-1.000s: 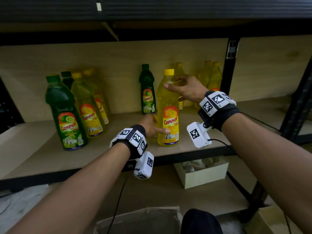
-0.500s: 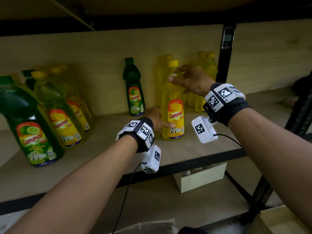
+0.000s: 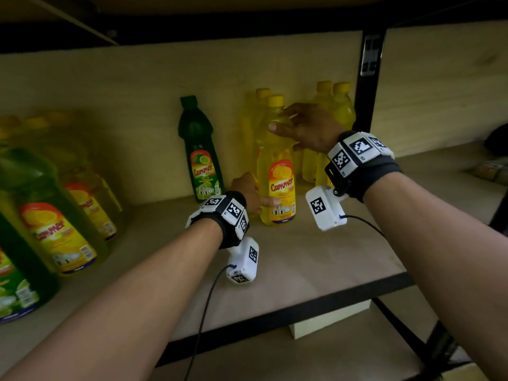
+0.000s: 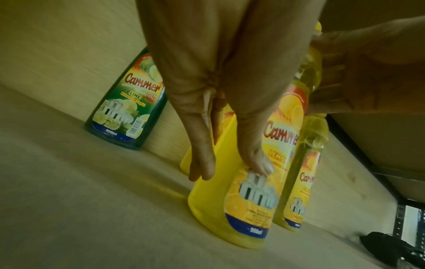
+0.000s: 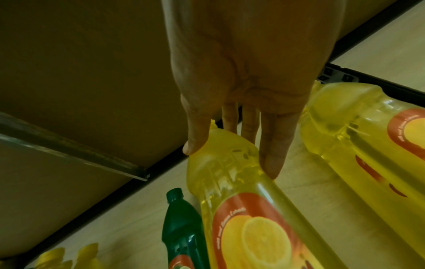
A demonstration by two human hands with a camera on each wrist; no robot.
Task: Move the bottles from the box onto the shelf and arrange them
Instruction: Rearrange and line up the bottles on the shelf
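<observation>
A yellow lemon bottle [image 3: 277, 174] stands upright on the wooden shelf [image 3: 316, 257], just in front of another yellow bottle. My left hand [image 3: 257, 200] grips its lower body, thumb on the label [image 4: 260, 163] and fingers round the left side. My right hand [image 3: 286, 119] holds its shoulder below the cap, with the thumb [image 5: 195, 143] on one side and the fingers [image 5: 271, 163] on the other. A green lime bottle [image 3: 199, 149] stands to the left against the back panel. Two more yellow bottles [image 3: 334, 114] stand behind my right hand.
A group of green and yellow bottles [image 3: 55, 215] fills the shelf's left end. A black upright post [image 3: 367, 78] rises at the back right. A white box [image 3: 330, 317] sits on the level below. Bare shelf board lies in front of the held bottle.
The yellow bottle has slid from near the shelf's front edge back toward the rear yellow bottles, with both hands staying on it. My view has moved closer and to the right.
</observation>
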